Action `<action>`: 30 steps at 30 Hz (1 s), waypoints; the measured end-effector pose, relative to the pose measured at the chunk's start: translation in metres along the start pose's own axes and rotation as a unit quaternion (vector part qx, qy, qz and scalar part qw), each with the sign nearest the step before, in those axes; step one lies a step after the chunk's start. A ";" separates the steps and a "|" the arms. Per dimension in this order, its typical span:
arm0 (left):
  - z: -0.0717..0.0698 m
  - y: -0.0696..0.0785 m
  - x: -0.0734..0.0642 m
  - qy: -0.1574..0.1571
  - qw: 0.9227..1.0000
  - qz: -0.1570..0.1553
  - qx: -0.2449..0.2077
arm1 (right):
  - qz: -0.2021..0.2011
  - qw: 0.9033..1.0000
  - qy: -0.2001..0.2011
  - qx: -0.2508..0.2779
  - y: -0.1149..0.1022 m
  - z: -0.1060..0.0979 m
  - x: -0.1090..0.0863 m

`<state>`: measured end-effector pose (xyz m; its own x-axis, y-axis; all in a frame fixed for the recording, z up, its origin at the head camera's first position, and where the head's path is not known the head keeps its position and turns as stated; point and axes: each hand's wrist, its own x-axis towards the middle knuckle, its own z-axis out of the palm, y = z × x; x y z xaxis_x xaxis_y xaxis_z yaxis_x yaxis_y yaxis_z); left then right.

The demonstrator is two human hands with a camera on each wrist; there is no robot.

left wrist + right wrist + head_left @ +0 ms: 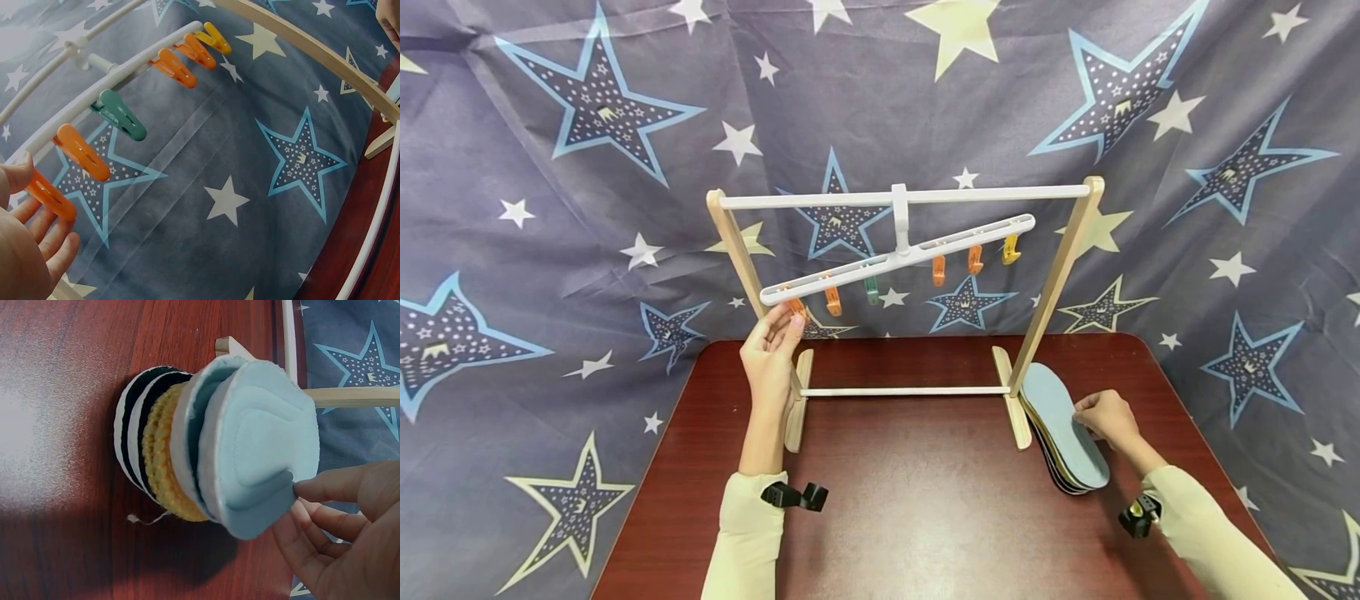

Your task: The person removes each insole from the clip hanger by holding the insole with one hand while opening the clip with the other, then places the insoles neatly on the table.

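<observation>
My left hand holds the orange clip at the low left end of a white clip hanger, thumb on one side and fingers on the other. The hanger tilts, its right end higher, and hangs from the top bar of a wooden rack. More orange clips, a green clip and a yellow clip hang along it. At the right, my right hand pinches the edge of the top light blue insole. Below that lie another light blue insole, yellow ones and black ones with white edges.
The rack's wooden posts stand on feet on the dark red table. A white lower bar joins the posts. Behind hangs a grey star-patterned cloth. The insole stack lies beside the right foot.
</observation>
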<state>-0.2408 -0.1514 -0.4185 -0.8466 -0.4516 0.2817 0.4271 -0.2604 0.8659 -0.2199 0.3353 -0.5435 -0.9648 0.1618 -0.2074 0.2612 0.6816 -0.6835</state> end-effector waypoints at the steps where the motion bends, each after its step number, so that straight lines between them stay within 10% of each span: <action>1: 0.000 0.000 0.000 0.001 1.000 0.001 0.000 | 0.000 1.000 0.000 0.000 0.000 0.000 0.000; 30: -0.008 -0.003 -0.002 -0.001 1.000 0.006 0.008 | -0.015 0.996 0.019 0.083 -0.024 -0.008 -0.004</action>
<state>-0.2378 -0.1571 -0.4248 -0.8423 -0.4522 0.2934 0.4319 -0.2404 0.8693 -0.2223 0.3239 -0.5207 -0.9720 0.1712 -0.1610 0.2304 0.5591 -0.7964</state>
